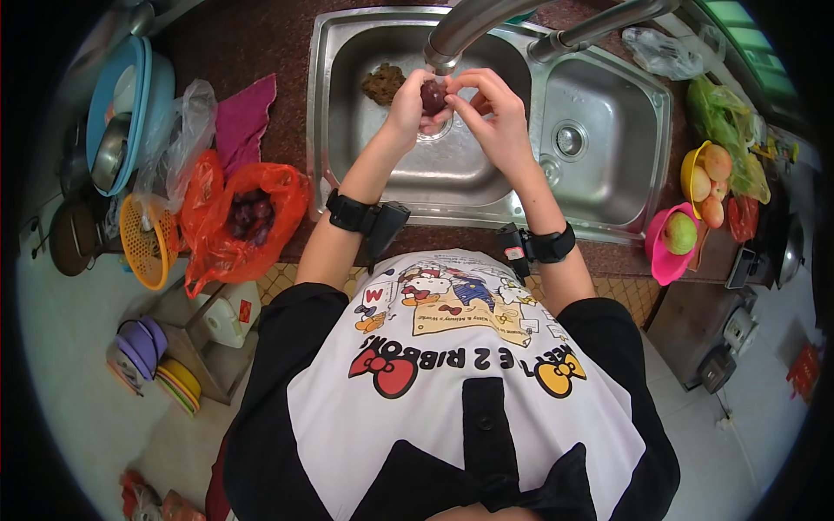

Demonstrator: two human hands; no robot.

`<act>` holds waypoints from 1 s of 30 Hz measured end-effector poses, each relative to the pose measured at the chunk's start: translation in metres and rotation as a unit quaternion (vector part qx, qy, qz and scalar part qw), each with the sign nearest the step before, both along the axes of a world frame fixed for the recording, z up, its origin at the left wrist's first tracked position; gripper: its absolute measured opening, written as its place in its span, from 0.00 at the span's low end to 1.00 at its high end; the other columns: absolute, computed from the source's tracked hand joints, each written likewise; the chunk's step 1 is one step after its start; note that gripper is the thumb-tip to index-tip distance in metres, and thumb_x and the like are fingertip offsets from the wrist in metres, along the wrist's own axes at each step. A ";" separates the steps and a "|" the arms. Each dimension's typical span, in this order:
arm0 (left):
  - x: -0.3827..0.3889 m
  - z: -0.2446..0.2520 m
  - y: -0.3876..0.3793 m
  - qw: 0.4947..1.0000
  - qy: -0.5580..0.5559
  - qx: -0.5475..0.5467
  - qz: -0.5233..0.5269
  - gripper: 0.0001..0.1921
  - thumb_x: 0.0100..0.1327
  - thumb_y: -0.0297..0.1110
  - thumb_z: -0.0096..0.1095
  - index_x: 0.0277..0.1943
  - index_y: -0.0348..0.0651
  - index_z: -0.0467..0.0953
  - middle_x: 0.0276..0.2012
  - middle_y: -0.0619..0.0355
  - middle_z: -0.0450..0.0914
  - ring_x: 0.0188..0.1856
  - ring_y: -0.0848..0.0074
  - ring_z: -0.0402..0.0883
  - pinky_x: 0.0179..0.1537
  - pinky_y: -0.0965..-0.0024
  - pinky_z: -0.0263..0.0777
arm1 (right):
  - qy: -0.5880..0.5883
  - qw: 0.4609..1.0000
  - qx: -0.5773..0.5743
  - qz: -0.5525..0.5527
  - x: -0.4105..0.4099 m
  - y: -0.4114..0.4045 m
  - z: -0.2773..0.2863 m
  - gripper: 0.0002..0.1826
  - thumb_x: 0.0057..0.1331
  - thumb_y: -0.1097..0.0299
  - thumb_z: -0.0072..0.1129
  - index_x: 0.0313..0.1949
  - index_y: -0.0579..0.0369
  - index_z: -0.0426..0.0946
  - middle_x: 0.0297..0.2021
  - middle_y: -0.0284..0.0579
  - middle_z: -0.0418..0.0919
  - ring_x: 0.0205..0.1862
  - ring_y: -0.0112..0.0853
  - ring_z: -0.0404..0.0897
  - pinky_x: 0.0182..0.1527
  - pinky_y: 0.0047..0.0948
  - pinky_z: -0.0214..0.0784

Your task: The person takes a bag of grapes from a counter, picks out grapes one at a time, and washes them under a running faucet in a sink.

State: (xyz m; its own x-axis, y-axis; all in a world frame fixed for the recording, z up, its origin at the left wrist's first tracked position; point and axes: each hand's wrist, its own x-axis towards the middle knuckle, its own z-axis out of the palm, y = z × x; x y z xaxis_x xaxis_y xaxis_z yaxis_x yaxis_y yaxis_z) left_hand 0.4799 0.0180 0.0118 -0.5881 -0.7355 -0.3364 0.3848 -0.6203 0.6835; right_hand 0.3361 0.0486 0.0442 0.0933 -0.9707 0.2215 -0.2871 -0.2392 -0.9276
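My left hand (409, 104) holds a dark red plum (433, 98) just below the faucet spout (444, 60). The thumb and index finger of my right hand (495, 107) pinch at the plum's right side, with the other fingers curled. Both hands are over the large left basin (449, 172) of a steel double sink. Beside my left hand, a brown clump (383, 84) that looks like a scrubbing pad or fibrous mass rests in the basin. The basin drain is partly hidden beneath my hands. Whether water runs from the spout is hard to tell.
Left of the sink, a red plastic bag (287, 195) holds several plums (251, 218), near an orange strainer (144, 247), a magenta cloth (246, 127) and a blue basin (156, 98). Right of the smaller basin (596, 189) are a yellow bowl (688, 172) of fruit and a pink bowl (661, 251).
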 end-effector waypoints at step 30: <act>-0.007 0.002 0.004 0.980 -0.026 0.151 0.126 0.20 0.59 0.40 0.28 0.34 0.37 0.70 0.11 0.67 0.59 0.10 0.85 0.54 0.11 0.81 0.51 | 0.028 0.996 -0.007 -0.083 0.025 0.007 0.000 0.05 0.53 0.75 0.58 0.26 0.62 0.72 0.34 0.47 0.78 0.19 0.29 0.77 0.22 0.24 0.69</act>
State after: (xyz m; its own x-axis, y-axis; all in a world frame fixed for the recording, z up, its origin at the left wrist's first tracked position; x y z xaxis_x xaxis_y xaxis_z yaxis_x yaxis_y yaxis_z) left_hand 0.4726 0.0223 0.0138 -0.3767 -0.7172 -0.5863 0.5215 -0.6873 0.5057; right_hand 0.3613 0.0551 0.0440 -0.0561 -0.9705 0.2346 -0.3758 -0.1972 -0.9055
